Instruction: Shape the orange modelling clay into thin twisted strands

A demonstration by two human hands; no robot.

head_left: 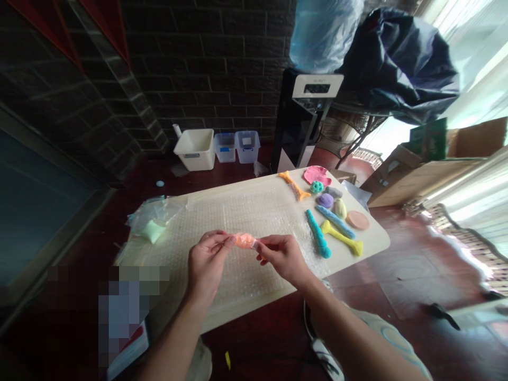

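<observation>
Over the middle of the table, an orange clay-like lump (244, 241), apparently in clear plastic, spans the gap between my hands. The fingers of my left hand (207, 262) pinch its left end. At its right end my right hand (282, 257) is closed, thumb against fingers; a bit of orange shows below those fingertips. Bubble wrap (254, 209) covers much of the tabletop beneath. Right of my hands lie coloured clay-like shapes, among them a teal twisted stick (317, 235), a yellow bone shape (342, 238), a blue stick (335, 221) and an orange bone shape (294, 186).
Further right are a pink flat piece (316, 175), a purple lump (325, 200) and a peach disc (357, 220). Clear plastic bags (169, 209) and a pale green piece (152, 231) lie at the left end. Behind stand bins (195, 151) and a water dispenser (301, 116).
</observation>
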